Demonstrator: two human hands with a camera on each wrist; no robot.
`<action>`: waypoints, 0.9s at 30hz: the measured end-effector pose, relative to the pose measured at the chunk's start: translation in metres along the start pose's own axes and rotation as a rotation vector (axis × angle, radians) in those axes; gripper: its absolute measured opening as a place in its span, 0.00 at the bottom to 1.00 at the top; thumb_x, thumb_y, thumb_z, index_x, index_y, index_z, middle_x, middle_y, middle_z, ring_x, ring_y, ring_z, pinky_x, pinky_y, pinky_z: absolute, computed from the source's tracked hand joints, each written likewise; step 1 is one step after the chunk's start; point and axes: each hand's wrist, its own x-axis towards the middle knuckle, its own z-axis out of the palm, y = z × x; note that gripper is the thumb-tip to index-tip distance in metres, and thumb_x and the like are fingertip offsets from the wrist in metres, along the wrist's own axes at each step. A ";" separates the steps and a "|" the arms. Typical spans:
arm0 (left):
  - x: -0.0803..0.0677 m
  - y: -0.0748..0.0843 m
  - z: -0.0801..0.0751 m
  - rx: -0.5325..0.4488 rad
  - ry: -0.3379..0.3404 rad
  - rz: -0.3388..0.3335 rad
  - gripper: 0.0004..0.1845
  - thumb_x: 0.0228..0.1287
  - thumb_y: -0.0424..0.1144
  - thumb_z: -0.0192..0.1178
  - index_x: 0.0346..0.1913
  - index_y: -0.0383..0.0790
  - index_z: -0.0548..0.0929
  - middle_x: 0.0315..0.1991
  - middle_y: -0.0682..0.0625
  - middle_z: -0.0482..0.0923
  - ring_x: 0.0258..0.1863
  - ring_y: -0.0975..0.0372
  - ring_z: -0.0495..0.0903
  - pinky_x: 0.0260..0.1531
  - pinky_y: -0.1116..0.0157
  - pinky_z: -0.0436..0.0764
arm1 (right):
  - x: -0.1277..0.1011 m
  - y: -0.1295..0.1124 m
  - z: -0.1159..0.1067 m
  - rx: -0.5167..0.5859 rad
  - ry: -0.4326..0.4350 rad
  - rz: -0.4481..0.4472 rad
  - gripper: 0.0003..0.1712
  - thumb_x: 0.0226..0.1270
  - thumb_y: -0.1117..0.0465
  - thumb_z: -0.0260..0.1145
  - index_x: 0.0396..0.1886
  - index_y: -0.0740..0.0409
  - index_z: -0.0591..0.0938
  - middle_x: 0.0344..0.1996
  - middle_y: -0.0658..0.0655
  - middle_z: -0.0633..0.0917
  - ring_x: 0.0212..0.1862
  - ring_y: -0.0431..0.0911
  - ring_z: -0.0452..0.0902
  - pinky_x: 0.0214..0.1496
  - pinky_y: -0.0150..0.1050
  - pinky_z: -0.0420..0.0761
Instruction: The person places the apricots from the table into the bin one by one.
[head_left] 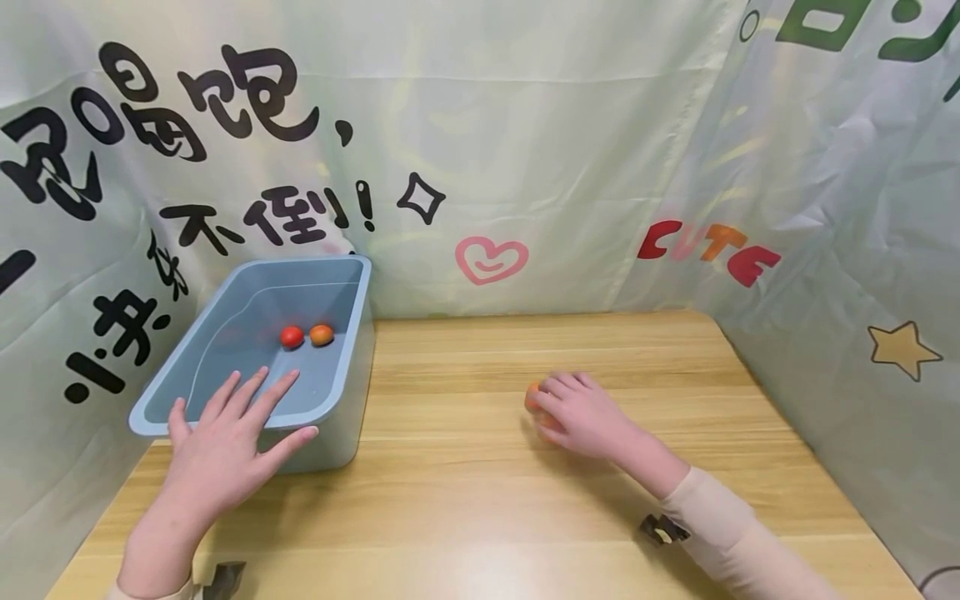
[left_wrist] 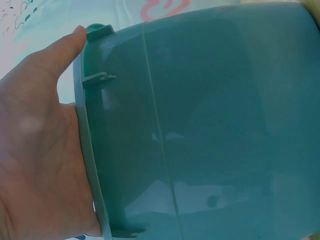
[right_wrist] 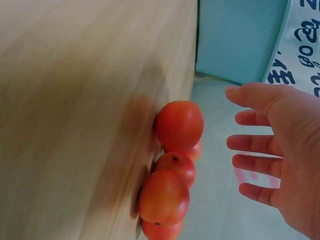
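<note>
My left hand (head_left: 225,450), fingers spread, lies over the near rim of a blue plastic bin (head_left: 358,400). In the left wrist view its thumb (left_wrist: 62,52) extends along the lip. Two small round fruits sit inside the bin, one red (head_left: 292,337) and one orange (head_left: 322,335). To the right, my right hand (head_left: 581,417) hovers over a cluster of red-orange, tomato-like fruits (head_left: 533,395), mostly covered in the head view. The right wrist view shows several fruits (right_wrist: 164,196) bunched on the table, with the relaxed fingers (right_wrist: 255,145) apart from them.
A light wooden table (head_left: 465,500) carries the bin at its left side. Pale printed cloth (head_left: 525,150) hangs behind and along both sides, with lettering, a pink heart (head_left: 491,242) and a yellow star (head_left: 903,348).
</note>
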 end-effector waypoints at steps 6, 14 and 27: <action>0.000 0.000 0.001 -0.003 0.011 0.004 0.44 0.57 0.72 0.56 0.75 0.67 0.55 0.73 0.39 0.62 0.72 0.39 0.54 0.57 0.23 0.38 | -0.008 0.002 0.003 0.002 0.030 -0.052 0.17 0.57 0.54 0.71 0.47 0.49 0.83 0.43 0.51 0.85 0.49 0.50 0.79 0.50 0.51 0.76; -0.001 0.000 0.001 -0.004 0.012 0.004 0.44 0.57 0.72 0.55 0.75 0.68 0.55 0.72 0.39 0.62 0.72 0.39 0.54 0.57 0.23 0.38 | -0.016 0.004 0.004 -0.025 0.030 -0.107 0.22 0.56 0.50 0.73 0.50 0.50 0.83 0.41 0.51 0.86 0.47 0.50 0.80 0.49 0.53 0.78; 0.000 0.000 0.002 0.003 0.011 0.002 0.44 0.57 0.72 0.55 0.75 0.67 0.56 0.72 0.38 0.62 0.72 0.39 0.55 0.57 0.23 0.39 | -0.019 0.002 0.011 -0.073 -0.014 -0.113 0.20 0.53 0.50 0.75 0.45 0.48 0.82 0.38 0.50 0.85 0.44 0.48 0.79 0.45 0.46 0.74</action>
